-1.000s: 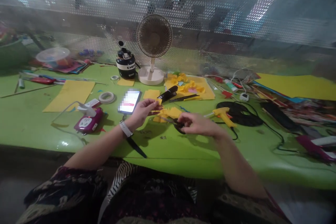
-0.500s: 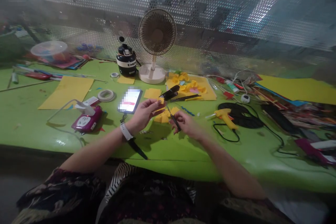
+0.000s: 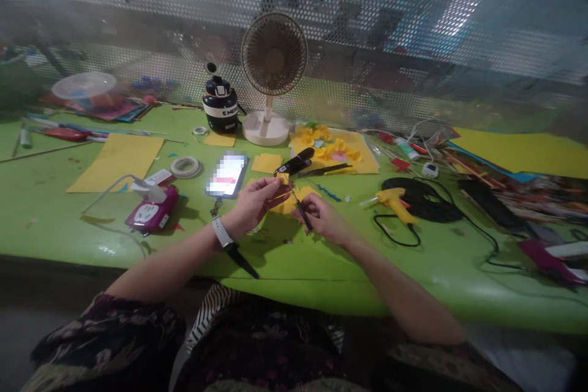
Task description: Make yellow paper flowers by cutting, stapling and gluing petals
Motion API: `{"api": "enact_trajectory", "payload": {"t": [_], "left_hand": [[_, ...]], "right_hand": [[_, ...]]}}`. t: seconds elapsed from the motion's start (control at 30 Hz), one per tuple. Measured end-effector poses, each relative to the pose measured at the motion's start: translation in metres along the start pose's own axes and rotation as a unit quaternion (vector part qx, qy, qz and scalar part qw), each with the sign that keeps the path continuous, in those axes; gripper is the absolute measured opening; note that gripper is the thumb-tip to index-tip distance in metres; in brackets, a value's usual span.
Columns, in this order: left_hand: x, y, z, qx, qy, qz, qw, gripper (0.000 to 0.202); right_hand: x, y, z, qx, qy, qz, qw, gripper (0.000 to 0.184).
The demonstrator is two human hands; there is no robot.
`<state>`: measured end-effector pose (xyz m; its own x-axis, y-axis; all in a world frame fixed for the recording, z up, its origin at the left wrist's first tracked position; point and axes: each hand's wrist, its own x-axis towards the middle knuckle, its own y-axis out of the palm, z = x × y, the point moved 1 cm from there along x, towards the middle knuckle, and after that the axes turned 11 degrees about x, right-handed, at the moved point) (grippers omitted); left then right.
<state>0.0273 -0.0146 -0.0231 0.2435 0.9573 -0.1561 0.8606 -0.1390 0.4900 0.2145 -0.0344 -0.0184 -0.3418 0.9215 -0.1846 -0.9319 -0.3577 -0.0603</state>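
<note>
My left hand (image 3: 254,202) pinches a small yellow paper piece (image 3: 281,178) above the green table (image 3: 55,214). A white watch sits on that wrist. My right hand (image 3: 324,217) grips small black-handled scissors (image 3: 299,205), their blades pointing up at the yellow piece. Under both hands lie several yellow paper scraps (image 3: 290,201). A phone (image 3: 226,174) with a lit screen lies just left of my left hand.
A small fan (image 3: 272,76) and a black jar (image 3: 221,108) stand at the back. A yellow glue gun (image 3: 392,202) with black cord lies to the right. A pink power strip (image 3: 148,211), tape roll (image 3: 185,166), yellow sheets (image 3: 118,160) and a black tool (image 3: 295,162) surround the hands.
My right hand lifted the scissors off the table and brought them left and up to the yellow piece in my left hand. The left hand stayed nearly still.
</note>
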Motion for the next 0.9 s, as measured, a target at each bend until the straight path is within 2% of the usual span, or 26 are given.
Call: {"api": "enact_trajectory", "payload": {"t": [0.47,0.9], "left_hand": [[0.0009,0.0012,0.0043,-0.024,0.0,0.008,1.0,0.013],[0.0001,0.0008,0.0029,-0.019,0.002,0.019,1.0,0.011]], "right_hand": [[-0.003,0.0022,0.0062,-0.022,-0.014,-0.011,1.0,0.053],[-0.0018,0.0013,0.0026,-0.017,-0.031,-0.02,0.999,0.052]]}}
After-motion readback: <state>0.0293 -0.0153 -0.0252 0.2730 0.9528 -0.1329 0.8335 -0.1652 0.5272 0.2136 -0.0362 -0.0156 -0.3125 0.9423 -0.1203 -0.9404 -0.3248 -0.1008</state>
